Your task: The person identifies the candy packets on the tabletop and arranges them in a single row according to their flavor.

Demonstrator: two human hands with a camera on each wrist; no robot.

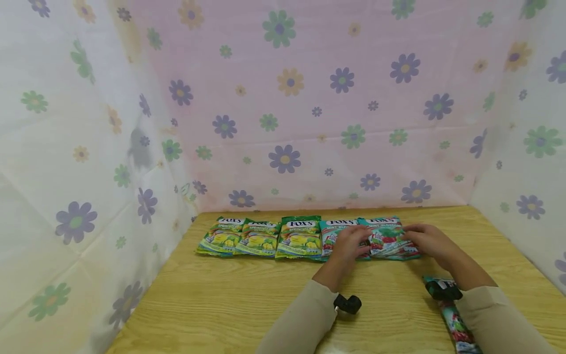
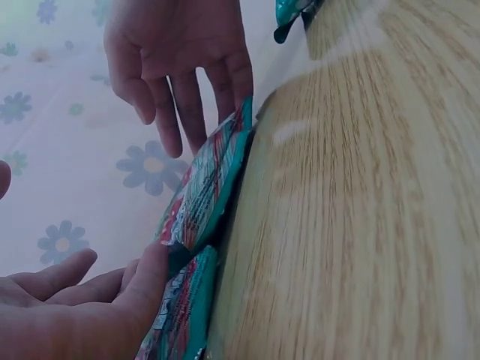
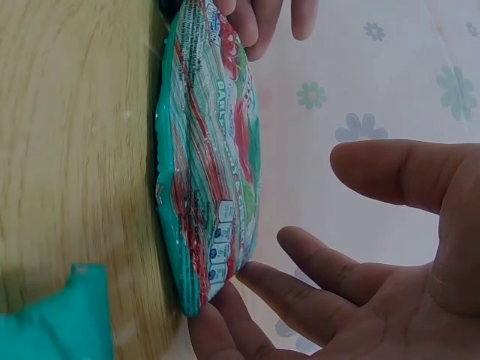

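Observation:
A teal Fox's candy bag (image 1: 389, 238) lies at the right end of a row, between the two hands. My left hand (image 1: 349, 243) reaches over the neighbouring teal candy bag (image 1: 329, 236), its fingertips at the seam where both bags meet. In the left wrist view, the thumb (image 2: 154, 270) rests against the bag's corner. My right hand (image 1: 431, 241) touches the end bag's right side with extended fingers; the right wrist view shows its fingertips along the bag's lower edge (image 3: 184, 270), with thumb apart from it.
Three yellow-green Fox's bags (image 1: 221, 238) (image 1: 257, 240) (image 1: 299, 238) continue the row leftward on the wooden table (image 1: 212, 305). Another teal bag (image 1: 457, 322) lies partly beneath the right forearm. Flowered cloth (image 1: 309, 123) encloses the back and sides.

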